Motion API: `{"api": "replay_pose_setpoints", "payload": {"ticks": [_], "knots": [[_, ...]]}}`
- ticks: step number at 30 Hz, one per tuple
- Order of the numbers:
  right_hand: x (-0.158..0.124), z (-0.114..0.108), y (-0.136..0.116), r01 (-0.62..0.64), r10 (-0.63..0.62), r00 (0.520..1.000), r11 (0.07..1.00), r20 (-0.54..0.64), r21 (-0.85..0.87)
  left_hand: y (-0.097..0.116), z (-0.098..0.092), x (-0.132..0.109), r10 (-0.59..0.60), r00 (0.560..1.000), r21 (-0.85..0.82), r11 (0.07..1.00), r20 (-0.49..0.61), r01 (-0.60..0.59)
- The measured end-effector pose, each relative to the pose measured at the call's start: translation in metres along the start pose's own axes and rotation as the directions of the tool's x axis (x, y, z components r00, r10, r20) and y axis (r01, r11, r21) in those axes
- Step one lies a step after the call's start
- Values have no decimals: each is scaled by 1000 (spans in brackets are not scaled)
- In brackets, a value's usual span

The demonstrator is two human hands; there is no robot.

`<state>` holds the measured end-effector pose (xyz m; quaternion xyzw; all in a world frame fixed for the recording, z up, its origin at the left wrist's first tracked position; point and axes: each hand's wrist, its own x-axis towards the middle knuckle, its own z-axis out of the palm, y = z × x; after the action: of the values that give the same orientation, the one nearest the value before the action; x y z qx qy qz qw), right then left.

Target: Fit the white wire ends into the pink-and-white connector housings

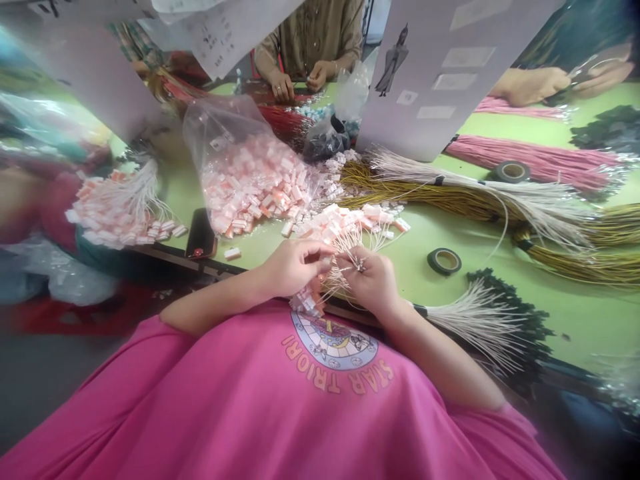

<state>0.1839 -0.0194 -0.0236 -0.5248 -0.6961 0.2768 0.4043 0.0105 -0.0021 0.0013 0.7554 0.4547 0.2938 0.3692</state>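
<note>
My left hand (pixel 293 267) is closed in a pinch on a small pink-white plastic connector at the near table edge, with a cluster of finished connectors (pixel 310 301) hanging below it. Close beside it, my right hand (pixel 373 280) is closed on thin white wires (pixel 345 270) with metal tips. Just beyond both hands lies a loose pile of connectors (pixel 350 220) with wires attached. A clear bag of pink-white connectors (pixel 250 180) stands behind that.
Green table (pixel 450 227). Two tape rolls (pixel 444 260) (pixel 511 171), a white wire bundle (pixel 475 320), yellow wire bundles (pixel 575 260) and pink bundles (pixel 540 160) lie right. A phone (pixel 201 235) and another connector pile (pixel 120 213) lie left. A person's hands (pixel 300 80) work opposite; another's (pixel 535 83) far right.
</note>
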Motion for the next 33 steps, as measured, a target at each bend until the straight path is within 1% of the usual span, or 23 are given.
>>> {"api": "replay_pose_setpoints", "payload": {"ticks": [4,7,10,12,13,14,15,16,17,18,19,20,22,24,25,27,30,33], "knots": [[-2,-2,-1,3,-3,1000,1000,1,0,1,2,1,49,998,52,997,43,-51],[-1,-4,4,-2,0,998,999,63,38,1,-2,-1,104,991,80,991,86,-111],[4,-8,10,-5,-14,988,993,152,121,-4,-15,-8,171,981,185,965,95,-186],[7,-10,12,23,-54,986,981,159,192,-15,-31,-16,193,980,269,942,54,-200],[8,-11,13,37,-71,987,973,144,227,-22,-40,-21,181,983,316,932,14,-176],[8,-11,12,40,-74,990,965,123,258,-31,-51,-26,155,987,374,919,-44,-128],[9,-12,12,29,-60,993,958,101,284,-41,-61,-33,111,988,457,888,-110,-49],[9,-12,12,3,-27,997,952,77,305,-51,-71,-39,56,984,560,827,-167,48],[8,-12,11,-36,17,998,947,61,320,-61,-80,-46,-12,981,656,742,-191,137],[7,-11,11,-78,64,997,939,52,335,-70,-88,-53,-90,978,726,657,-189,201],[6,-10,11,-118,107,993,929,52,351,-79,-94,-59,-164,972,769,595,-167,232],[5,-10,11,-151,138,989,917,61,370,-86,-97,-63,-225,964,797,552,-140,245],[4,-8,13,-184,163,983,892,87,413,-98,-98,-68,-295,951,819,520,-95,243],[3,-7,15,-183,150,983,875,107,449,-103,-93,-64,-281,954,807,538,-102,244],[3,-7,15,-177,141,984,870,112,460,-103,-89,-60,-254,961,783,573,-110,241],[3,-7,17,-169,133,985,867,110,469,-94,-81,-50,-191,977,687,698,-94,202],[4,-7,18,-184,153,983,874,103,450,-63,-68,-34,-127,992,457,882,-4,115],[4,-8,18,-202,173,979,885,106,419,-24,-57,-22,-144,988,177,975,48,133]]}}
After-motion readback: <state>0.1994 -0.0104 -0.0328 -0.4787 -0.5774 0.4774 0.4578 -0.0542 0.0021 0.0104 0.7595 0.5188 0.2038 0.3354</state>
